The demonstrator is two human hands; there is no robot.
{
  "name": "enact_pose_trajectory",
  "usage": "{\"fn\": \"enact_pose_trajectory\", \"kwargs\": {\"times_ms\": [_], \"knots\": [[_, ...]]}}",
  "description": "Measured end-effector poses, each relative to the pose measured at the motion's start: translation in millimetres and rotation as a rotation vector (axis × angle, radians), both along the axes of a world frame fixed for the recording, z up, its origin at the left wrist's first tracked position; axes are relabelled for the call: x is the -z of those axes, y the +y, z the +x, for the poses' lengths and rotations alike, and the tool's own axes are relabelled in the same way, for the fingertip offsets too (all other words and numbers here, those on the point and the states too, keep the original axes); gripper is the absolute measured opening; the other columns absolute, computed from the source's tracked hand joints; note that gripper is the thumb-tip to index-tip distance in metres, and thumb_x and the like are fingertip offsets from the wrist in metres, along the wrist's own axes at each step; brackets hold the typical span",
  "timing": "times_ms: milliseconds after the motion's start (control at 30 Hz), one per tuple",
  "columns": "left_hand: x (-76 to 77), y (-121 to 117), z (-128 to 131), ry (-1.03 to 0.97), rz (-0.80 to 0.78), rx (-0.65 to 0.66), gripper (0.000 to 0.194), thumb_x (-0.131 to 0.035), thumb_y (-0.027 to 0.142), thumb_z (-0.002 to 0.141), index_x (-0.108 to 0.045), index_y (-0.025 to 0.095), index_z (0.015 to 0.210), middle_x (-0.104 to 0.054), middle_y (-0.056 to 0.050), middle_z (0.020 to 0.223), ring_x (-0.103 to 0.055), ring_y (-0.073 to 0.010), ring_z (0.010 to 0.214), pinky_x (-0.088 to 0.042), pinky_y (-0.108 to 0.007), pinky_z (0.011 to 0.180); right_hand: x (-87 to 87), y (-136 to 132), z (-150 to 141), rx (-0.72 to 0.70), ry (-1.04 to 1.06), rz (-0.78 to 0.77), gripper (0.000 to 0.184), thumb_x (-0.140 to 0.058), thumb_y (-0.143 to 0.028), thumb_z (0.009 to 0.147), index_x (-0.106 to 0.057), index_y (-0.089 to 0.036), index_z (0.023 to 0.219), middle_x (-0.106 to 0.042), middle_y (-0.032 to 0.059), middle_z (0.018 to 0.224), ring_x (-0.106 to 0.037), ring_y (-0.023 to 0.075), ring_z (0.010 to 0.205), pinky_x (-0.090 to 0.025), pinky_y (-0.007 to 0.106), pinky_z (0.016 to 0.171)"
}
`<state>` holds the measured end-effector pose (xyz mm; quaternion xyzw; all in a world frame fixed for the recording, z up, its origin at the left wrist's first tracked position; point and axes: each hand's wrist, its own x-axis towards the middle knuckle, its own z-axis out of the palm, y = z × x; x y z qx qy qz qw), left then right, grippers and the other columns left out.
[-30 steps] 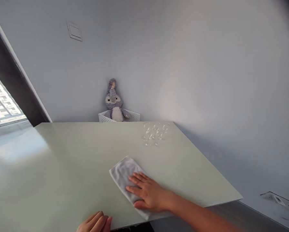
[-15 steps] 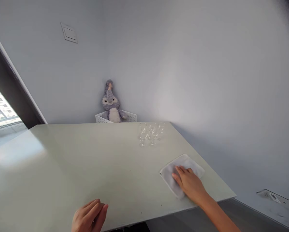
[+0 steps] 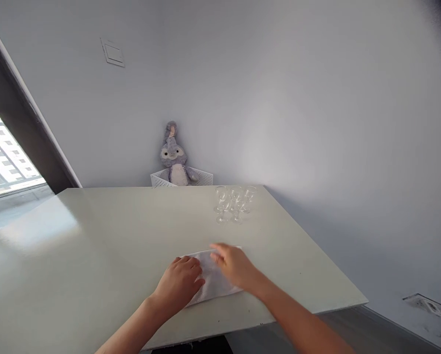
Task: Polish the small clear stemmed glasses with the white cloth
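Note:
A white cloth (image 3: 216,282) lies flat on the pale table, close to the near edge. My left hand (image 3: 181,280) rests palm down over the cloth's left end, its fingers spread and slightly bent. Over the right part of the cloth is my right hand (image 3: 235,265), with fingers stretched out to the left and a little blurred. Whether the right palm touches the cloth I cannot tell. Beyond the hands, several clear stemmed glasses (image 3: 236,204) stand grouped together near the table's far right corner.
The table (image 3: 124,236) runs back toward a white perforated basket (image 3: 205,178) holding a grey plush toy (image 3: 174,157). A wall (image 3: 334,172) rises along the right side. At the left is a window (image 3: 6,152) with a dark frame.
The cloth has shifted left along the table with my right hand and now looks narrower. My left hand has come forward and right, unfolding from a loose curl onto the cloth.

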<state>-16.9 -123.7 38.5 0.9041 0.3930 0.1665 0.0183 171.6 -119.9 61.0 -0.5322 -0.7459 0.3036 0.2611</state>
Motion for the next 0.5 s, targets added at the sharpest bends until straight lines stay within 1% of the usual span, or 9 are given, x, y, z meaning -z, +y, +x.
{"fn": "enact_pose_trajectory", "kwargs": {"times_ms": [33,67,100,167,233,300,333,400,500], "knots": [[0.9,3,3,0.016,-0.019,-0.026,0.010,-0.053,0.019,0.076,-0.058,0.019,0.068,-0.062,-0.004,0.074,-0.057,-0.0186,0.075,-0.041,-0.033,0.070,4.3,16,6,0.081,0.129,-0.064,0.040,-0.041,-0.037,0.085,-0.048,-0.020,0.121,-0.055,0.0092,0.118,-0.059,0.0216,0.096,-0.050,0.035,0.078],[0.8,7,6,0.013,-0.034,-0.063,0.015,-0.051,0.021,0.077,-0.056,0.018,0.063,-0.060,-0.003,0.066,-0.056,-0.0182,0.071,-0.040,-0.034,0.070,9.9,32,12,0.183,0.283,-0.138,0.043,-0.041,-0.036,0.085,-0.042,-0.021,0.125,-0.054,0.0094,0.118,-0.062,0.0193,0.083,-0.053,0.033,0.066],[-0.2,12,9,-0.020,-0.046,-0.108,0.019,-0.049,0.022,0.079,-0.055,0.018,0.061,-0.058,-0.002,0.062,-0.055,-0.0178,0.069,-0.040,-0.034,0.069,16.2,47,18,0.275,0.434,-0.203,0.048,-0.042,-0.036,0.084,-0.035,-0.021,0.129,-0.051,0.0106,0.120,-0.063,0.0174,0.076,-0.053,0.031,0.058],[-4.1,24,16,-0.169,-0.100,-0.210,0.020,-0.044,0.025,0.082,-0.055,0.019,0.065,-0.060,-0.001,0.065,-0.055,-0.0164,0.068,-0.039,-0.031,0.067,28.3,74,26,0.413,0.712,-0.292,0.056,-0.048,-0.030,0.081,-0.028,-0.021,0.132,-0.040,0.0130,0.130,-0.063,0.0147,0.074,-0.054,0.028,0.056],[-7.8,40,22,-0.371,-0.215,-0.312,0.018,-0.041,0.027,0.083,-0.055,0.021,0.074,-0.062,0.000,0.074,-0.056,-0.0139,0.069,-0.039,-0.027,0.064,37.4,93,28,0.484,0.882,-0.321,0.062,-0.050,-0.022,0.077,-0.024,-0.021,0.133,-0.027,0.0135,0.139,-0.062,0.0137,0.080,-0.054,0.026,0.061],[-8.2,56,24,-0.514,-0.309,-0.412,0.017,-0.040,0.029,0.083,-0.054,0.022,0.076,-0.063,0.001,0.080,-0.057,-0.0126,0.069,-0.039,-0.024,0.060,42.8,105,25,0.501,0.936,-0.323,0.065,-0.050,-0.016,0.074,-0.024,-0.022,0.133,-0.019,0.0122,0.142,-0.060,0.0137,0.086,-0.054,0.025,0.064],[-6.6,62,23,-0.541,-0.320,-0.450,0.017,-0.040,0.030,0.083,-0.053,0.022,0.077,-0.063,0.001,0.082,-0.057,-0.0127,0.070,-0.039,-0.023,0.059,44.6,109,22,0.496,0.936,-0.323,0.065,-0.050,-0.015,0.073,-0.025,-0.022,0.133,-0.018,0.0115,0.142,-0.060,0.0139,0.087,-0.054,0.025,0.065],[-0.1,71,20,-0.532,-0.284,-0.497,0.015,-0.040,0.030,0.082,-0.053,0.022,0.079,-0.062,0.000,0.086,-0.056,-0.0136,0.071,-0.039,-0.024,0.059,47.6,115,13,0.472,0.926,-0.328,0.062,-0.049,-0.014,0.071,-0.031,-0.022,0.129,-0.022,0.0102,0.141,-0.059,0.0141,0.088,-0.054,0.025,0.063],[13.6,74,12,-0.469,-0.170,-0.484,0.013,-0.041,0.025,0.082,-0.054,0.022,0.084,-0.061,-0.002,0.093,-0.055,-0.0158,0.078,-0.041,-0.028,0.066,52.6,119,-4,0.427,0.916,-0.337,0.055,-0.049,-0.014,0.070,-0.040,-0.021,0.123,-0.027,0.0093,0.138,-0.060,0.0132,0.085,-0.053,0.023,0.060]]}}
